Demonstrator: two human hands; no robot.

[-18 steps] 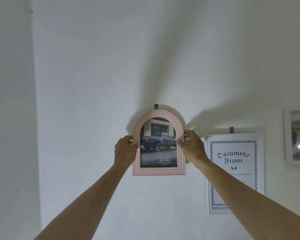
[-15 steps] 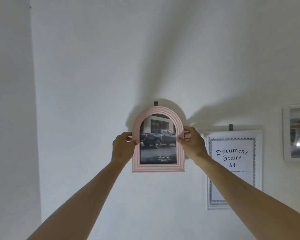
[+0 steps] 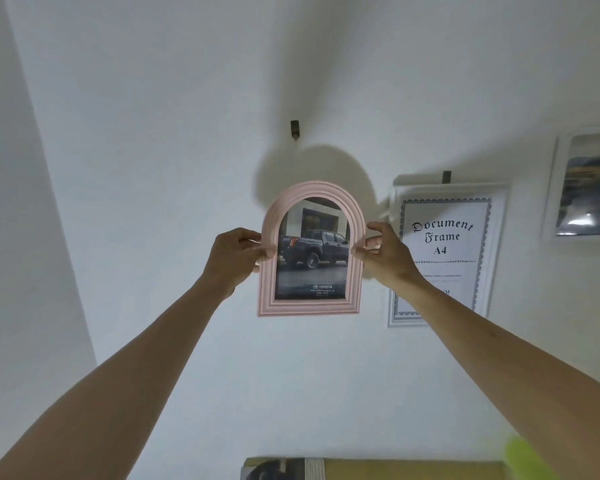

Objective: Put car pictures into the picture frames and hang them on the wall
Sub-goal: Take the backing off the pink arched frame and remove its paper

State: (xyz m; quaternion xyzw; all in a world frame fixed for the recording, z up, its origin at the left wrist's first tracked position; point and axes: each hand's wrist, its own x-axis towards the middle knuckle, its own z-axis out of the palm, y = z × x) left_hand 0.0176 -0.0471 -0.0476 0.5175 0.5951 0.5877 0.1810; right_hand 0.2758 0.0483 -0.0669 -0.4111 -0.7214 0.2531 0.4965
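Note:
A pink arched picture frame [image 3: 311,306] holds a picture of a dark pickup truck [image 3: 314,249]. I hold it upright in front of the white wall, away from the surface. My left hand [image 3: 234,258] pinches its left edge and my right hand [image 3: 387,252] pinches its right edge. A small dark wall hook [image 3: 294,129] sits bare above the frame, well clear of its top.
To the right hangs a white frame [image 3: 445,254] reading "Document Frame A4" on its own hook [image 3: 446,176]. Further right hangs another white frame [image 3: 586,185] with a picture. A tan surface [image 3: 395,469] with a picture on it shows at the bottom edge.
The pink frame has come down and away from the hook, which now stands bare above it. Both hands keep their hold on its sides.

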